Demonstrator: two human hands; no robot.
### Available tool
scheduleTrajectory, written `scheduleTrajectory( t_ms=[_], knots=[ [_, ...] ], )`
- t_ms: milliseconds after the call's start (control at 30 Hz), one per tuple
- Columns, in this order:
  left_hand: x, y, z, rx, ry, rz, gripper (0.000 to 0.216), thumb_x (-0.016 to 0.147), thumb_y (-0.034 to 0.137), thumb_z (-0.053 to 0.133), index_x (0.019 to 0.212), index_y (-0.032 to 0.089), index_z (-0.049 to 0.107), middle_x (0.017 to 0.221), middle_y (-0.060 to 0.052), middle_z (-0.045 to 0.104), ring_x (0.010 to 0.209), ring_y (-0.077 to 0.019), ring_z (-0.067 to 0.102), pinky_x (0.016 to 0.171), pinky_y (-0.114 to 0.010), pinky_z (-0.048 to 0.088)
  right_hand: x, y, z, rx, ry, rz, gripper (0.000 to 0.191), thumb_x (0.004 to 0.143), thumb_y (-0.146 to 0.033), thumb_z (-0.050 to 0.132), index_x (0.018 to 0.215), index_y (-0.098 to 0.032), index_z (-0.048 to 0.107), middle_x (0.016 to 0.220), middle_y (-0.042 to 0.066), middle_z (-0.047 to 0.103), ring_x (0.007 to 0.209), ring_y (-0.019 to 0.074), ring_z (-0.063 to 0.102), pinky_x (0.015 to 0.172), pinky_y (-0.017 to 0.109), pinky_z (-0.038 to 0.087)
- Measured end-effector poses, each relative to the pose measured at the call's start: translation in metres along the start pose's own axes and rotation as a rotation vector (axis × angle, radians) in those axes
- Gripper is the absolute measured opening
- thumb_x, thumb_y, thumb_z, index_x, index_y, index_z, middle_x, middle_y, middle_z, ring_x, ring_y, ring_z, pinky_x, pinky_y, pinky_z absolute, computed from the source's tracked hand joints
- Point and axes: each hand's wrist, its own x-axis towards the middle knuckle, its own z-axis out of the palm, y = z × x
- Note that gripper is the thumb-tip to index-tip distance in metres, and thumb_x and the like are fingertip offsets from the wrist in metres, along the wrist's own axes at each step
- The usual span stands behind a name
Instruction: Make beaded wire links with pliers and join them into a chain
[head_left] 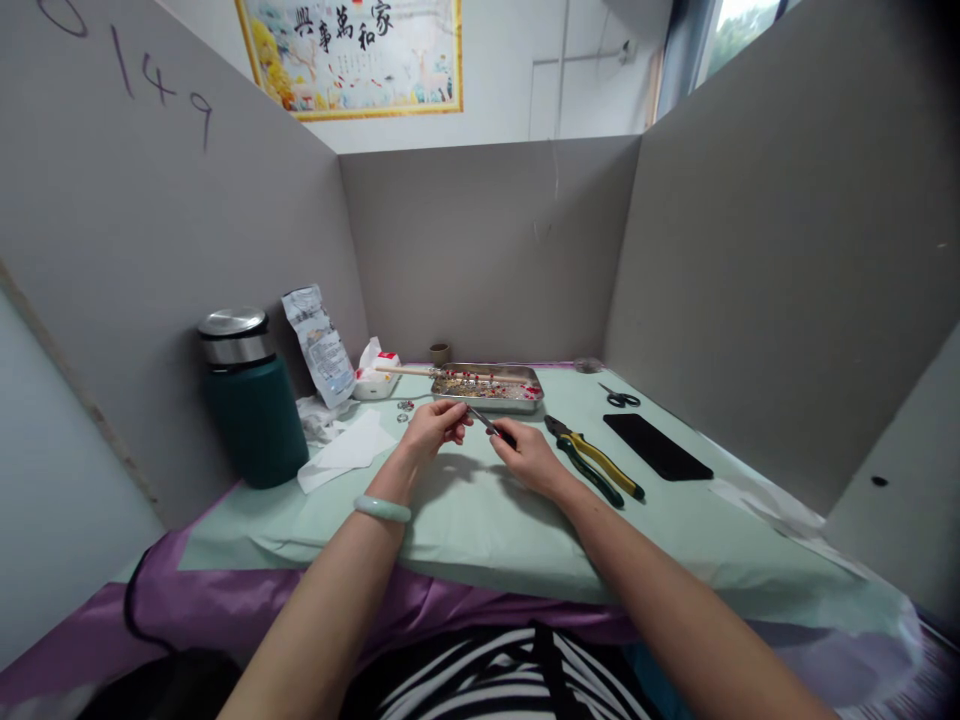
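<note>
Arms (pixel 330 610) out: my right hand (pixel 529 456) grips a tool (pixel 486 426), left hand (pixel 437 426) pinching its tip.
Slack pinch may slip.

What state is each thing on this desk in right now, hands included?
Left hand, fingers pinched at tip of small tool.
Right hand, gripping the small tool.
Flask, upright, lid on.
Tray, holding small bits.
Pliers, lying flat, jaws shut.
Scissors, lying flat.
Phone, lying flat, dark.
</note>
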Motion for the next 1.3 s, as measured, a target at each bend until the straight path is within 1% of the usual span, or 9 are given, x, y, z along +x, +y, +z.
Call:
scheduleTrajectory(
  t_ms=[267, 467, 667, 767, 933, 1133, 1300],
  knots=[
    [0.000, 0.000, 0.002, -0.002, 0.018, 0.042, 0.033, 0.066, 0.038, 0.076, 0.078, 0.011, 0.063, 0.069, -0.003, 0.064, 0.048, -0.0066, 0.052, 0.046, -0.022, 0.042, 0.000, -0.006, -0.002, 0.070, -0.018, 0.037, 0.021, 0.083, -0.025, 0.049, 0.092, -0.015, 0.065, 0.072, 0.003, 0.061, 0.063, 0.0147, 0.050, 0.061, 0.025, 0.036],
    [0.000, 0.000, 0.003, 0.013, 0.025, 0.060, 0.034, 0.066, 0.039, 0.076, 0.079, 0.011, 0.063, 0.069, -0.003, 0.063, 0.047, -0.0066, 0.052, 0.045, -0.021, 0.042, 0.001, -0.004, -0.001, 0.086, -0.033, 0.047, 0.022, 0.083, -0.026, 0.049, 0.094, -0.015, 0.065, 0.075, 0.003, 0.062, 0.066, 0.0148, 0.050, 0.062, 0.025, 0.036],
    [0.000, -0.001, 0.003, 0.020, 0.027, 0.058, 0.033, 0.066, 0.039, 0.075, 0.078, 0.011, 0.063, 0.069, -0.003, 0.063, 0.047, -0.0063, 0.051, 0.045, -0.021, 0.042, 0.001, -0.003, 0.000, 0.066, -0.030, 0.033, 0.022, 0.084, -0.026, 0.048, 0.093, -0.015, 0.064, 0.074, 0.003, 0.061, 0.064, 0.0150, 0.050, 0.061, 0.026, 0.035],
    [0.001, -0.001, 0.002, 0.025, 0.027, 0.047, 0.034, 0.067, 0.039, 0.075, 0.078, 0.011, 0.062, 0.068, -0.003, 0.063, 0.047, -0.0066, 0.052, 0.045, -0.021, 0.042, 0.000, 0.000, 0.002, -0.012, -0.013, 0.002, 0.019, 0.084, -0.024, 0.048, 0.091, -0.016, 0.063, 0.075, 0.003, 0.062, 0.066, 0.0158, 0.051, 0.062, 0.026, 0.036],
    [0.001, 0.000, 0.000, 0.041, 0.017, 0.030, 0.032, 0.068, 0.038, 0.074, 0.076, 0.010, 0.061, 0.064, -0.002, 0.062, 0.044, -0.0061, 0.050, 0.043, -0.021, 0.040, -0.003, 0.001, 0.002, -0.207, 0.020, -0.083, 0.018, 0.086, -0.023, 0.048, 0.095, -0.017, 0.061, 0.086, 0.007, 0.064, 0.076, 0.0184, 0.055, 0.068, 0.027, 0.037],
    [-0.002, 0.005, -0.001, 0.112, 0.032, -0.023, 0.026, 0.069, 0.033, 0.074, 0.070, 0.010, 0.061, 0.060, -0.002, 0.060, 0.040, -0.0053, 0.046, 0.040, -0.021, 0.037, -0.005, -0.001, -0.003, -0.435, -0.022, -0.168, 0.018, 0.088, -0.022, 0.046, 0.097, -0.016, 0.060, 0.087, 0.008, 0.063, 0.079, 0.0195, 0.055, 0.068, 0.028, 0.035],
    [-0.003, 0.007, -0.004, 0.190, 0.009, -0.094, 0.023, 0.070, 0.031, 0.072, 0.066, 0.011, 0.060, 0.058, -0.001, 0.059, 0.038, -0.0049, 0.044, 0.039, -0.021, 0.035, -0.005, 0.001, -0.009, -0.593, -0.062, -0.258, 0.016, 0.088, -0.022, 0.046, 0.097, -0.016, 0.058, 0.086, 0.007, 0.061, 0.080, 0.0196, 0.053, 0.067, 0.029, 0.032]
  ],
)
